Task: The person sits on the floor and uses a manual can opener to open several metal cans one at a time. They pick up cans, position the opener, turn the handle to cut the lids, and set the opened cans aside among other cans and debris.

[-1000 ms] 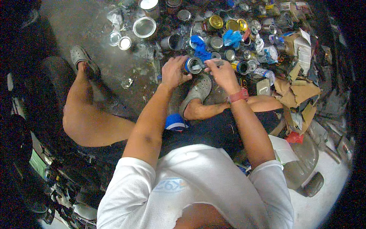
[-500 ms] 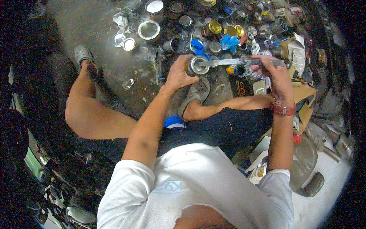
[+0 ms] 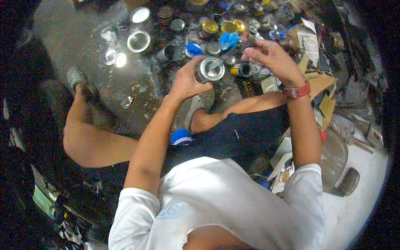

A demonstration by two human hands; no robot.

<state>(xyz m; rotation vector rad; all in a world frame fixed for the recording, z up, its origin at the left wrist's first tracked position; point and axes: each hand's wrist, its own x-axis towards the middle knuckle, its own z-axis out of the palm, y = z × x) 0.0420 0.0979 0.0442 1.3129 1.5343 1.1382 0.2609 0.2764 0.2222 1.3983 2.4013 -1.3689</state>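
On a concrete floor (image 3: 83, 37) strewn with cans, the left hand (image 3: 185, 81) grips a silver can (image 3: 211, 69), open end up for access, while the right hand (image 3: 271, 60), loosely curled, hovers just beside it, seemingly empty.

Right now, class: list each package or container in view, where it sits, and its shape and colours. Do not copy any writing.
Silver can: round, open-topped, held in the left hand.
Gold-lidded tins: round, on the floor beyond the hands.
Blue wrappers: crumpled, among the tins.
Cardboard pieces: brown, flattened, at right.
Blue-and-white cap: round, by the shoe.
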